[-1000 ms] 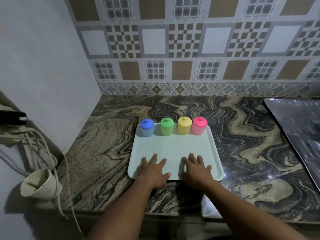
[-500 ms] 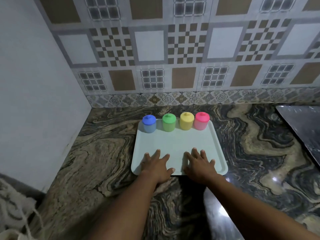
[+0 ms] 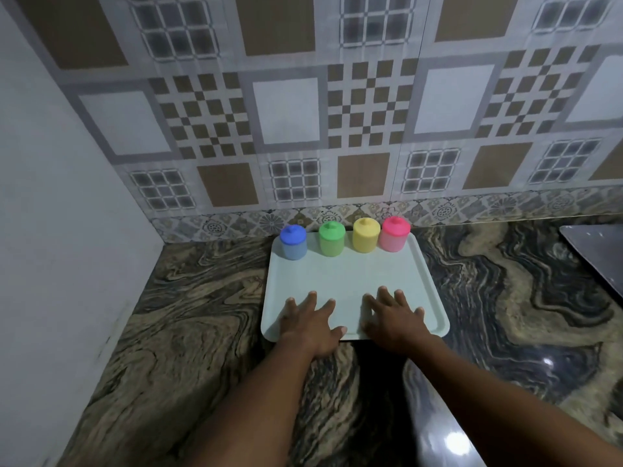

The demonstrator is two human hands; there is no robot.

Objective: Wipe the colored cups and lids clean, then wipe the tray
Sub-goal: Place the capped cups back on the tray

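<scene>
A pale green tray lies on the marbled counter. Along its far edge stand a blue cup, a green cup, a yellow cup and a pink cup, each closed with a knobbed lid of its own colour. My left hand rests flat on the tray's near left part, fingers spread. My right hand rests flat on the near right part, fingers straight. Neither hand holds anything. No cloth is in view.
The marbled stone counter runs to a tiled back wall just behind the cups. A plain white wall closes the left side. A dark shiny sheet lies at the far right edge.
The view has tilted up and moved closer to the wall, so the cord and cup at the left have left the frame. Both hands stay flat on the tray's near edge.
</scene>
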